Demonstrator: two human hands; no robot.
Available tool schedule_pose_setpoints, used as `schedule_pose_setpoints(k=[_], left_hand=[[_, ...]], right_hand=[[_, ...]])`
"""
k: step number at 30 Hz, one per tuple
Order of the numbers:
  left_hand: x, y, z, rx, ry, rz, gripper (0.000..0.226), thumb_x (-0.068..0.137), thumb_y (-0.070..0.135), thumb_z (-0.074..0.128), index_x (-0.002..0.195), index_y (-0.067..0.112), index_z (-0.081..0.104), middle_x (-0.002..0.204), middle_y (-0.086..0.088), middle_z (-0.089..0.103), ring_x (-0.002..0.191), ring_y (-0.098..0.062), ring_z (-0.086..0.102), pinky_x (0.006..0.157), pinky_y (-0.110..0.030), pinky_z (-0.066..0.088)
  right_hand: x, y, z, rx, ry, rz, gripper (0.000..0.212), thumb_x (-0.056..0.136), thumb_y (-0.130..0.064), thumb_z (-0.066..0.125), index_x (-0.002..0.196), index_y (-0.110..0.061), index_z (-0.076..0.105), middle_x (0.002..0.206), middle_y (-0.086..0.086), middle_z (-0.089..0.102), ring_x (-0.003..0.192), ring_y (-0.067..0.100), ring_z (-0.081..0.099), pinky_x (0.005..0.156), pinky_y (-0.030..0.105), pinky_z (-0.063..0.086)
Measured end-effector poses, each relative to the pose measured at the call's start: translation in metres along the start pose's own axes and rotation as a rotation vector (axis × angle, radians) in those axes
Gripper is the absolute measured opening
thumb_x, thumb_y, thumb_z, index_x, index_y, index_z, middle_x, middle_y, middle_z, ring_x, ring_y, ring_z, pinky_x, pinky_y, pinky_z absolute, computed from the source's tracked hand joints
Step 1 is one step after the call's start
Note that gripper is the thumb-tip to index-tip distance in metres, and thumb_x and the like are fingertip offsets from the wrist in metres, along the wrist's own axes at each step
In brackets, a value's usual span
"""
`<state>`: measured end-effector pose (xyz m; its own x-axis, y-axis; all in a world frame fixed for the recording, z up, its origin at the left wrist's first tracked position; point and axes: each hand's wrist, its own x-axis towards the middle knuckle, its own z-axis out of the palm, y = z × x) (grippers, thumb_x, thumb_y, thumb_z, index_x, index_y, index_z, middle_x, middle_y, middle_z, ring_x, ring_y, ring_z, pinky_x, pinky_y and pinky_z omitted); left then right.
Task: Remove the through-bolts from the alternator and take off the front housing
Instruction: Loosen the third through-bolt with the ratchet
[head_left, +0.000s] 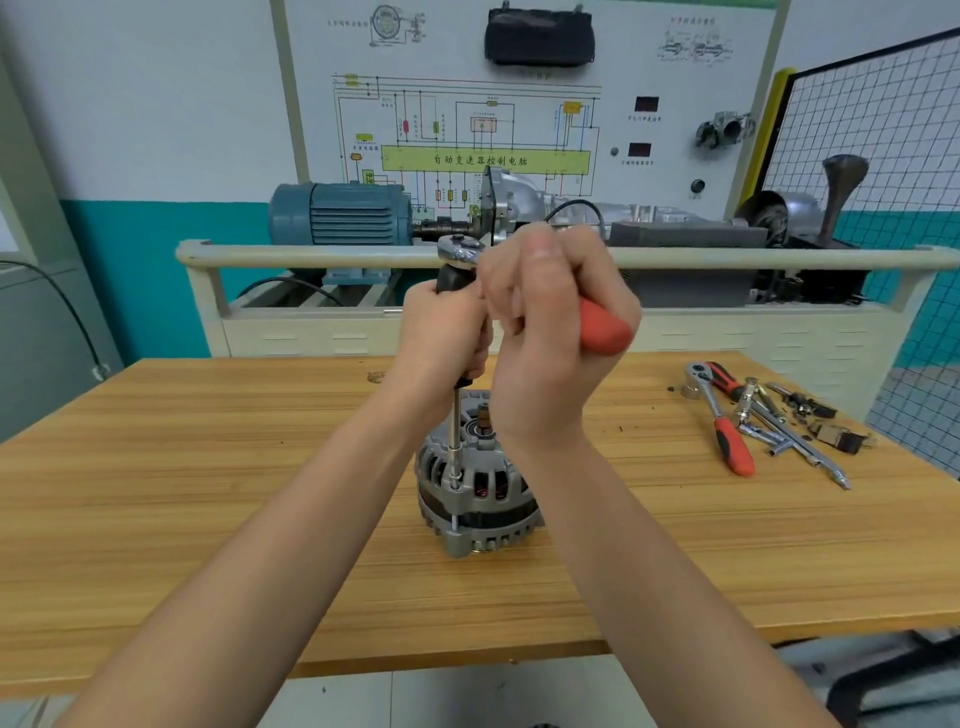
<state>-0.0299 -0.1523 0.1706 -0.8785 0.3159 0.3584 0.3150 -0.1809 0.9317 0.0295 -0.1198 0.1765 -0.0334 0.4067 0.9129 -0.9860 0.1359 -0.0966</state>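
A grey alternator (475, 486) stands upright in the middle of the wooden table (208, 493), copper windings showing through its slots. A long extension bar (455, 436) rises straight up from a through-bolt (455, 519) at the housing's left edge. My left hand (441, 332) grips the bar's black upper part. On top of it sits a ratchet head (460, 249). My right hand (545, 332) is wrapped round the ratchet's red handle (602, 327), which points right and toward me. Both forearms hide part of the alternator's right side.
At the table's right lie a second red-handled ratchet (722, 421), several sockets, extension bars and small parts (795, 421). Behind the table stands a training bench with a blue motor (337, 213), a gearbox and a wiring diagram board. A wire mesh panel (883, 156) stands at the right.
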Motion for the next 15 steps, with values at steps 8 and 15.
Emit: schedule_pose_setpoints(k=[8,15], left_hand=[[0.006,0.003,-0.025,-0.185,-0.503,-0.097,0.031,0.074,0.016,0.058,0.049,0.019,0.040,0.040,0.006,0.028,0.036,-0.010,0.021,0.048,-0.028,0.015],[0.008,0.003,-0.016,-0.118,-0.378,-0.119,0.052,0.087,0.006,0.050,0.041,0.021,0.032,0.036,0.007,0.021,0.031,-0.009,0.015,0.042,-0.021,0.013]], right_hand=[[0.041,0.017,-0.040,0.796,0.313,0.718,0.043,0.084,-0.013,0.041,0.042,-0.016,0.037,0.036,-0.003,0.026,0.037,0.012,0.026,0.043,0.024,0.027],[0.037,0.018,-0.035,0.704,0.391,0.673,0.048,0.094,-0.011,0.035,0.046,-0.017,0.037,0.039,-0.003,0.026,0.039,0.014,0.027,0.044,0.026,0.033]])
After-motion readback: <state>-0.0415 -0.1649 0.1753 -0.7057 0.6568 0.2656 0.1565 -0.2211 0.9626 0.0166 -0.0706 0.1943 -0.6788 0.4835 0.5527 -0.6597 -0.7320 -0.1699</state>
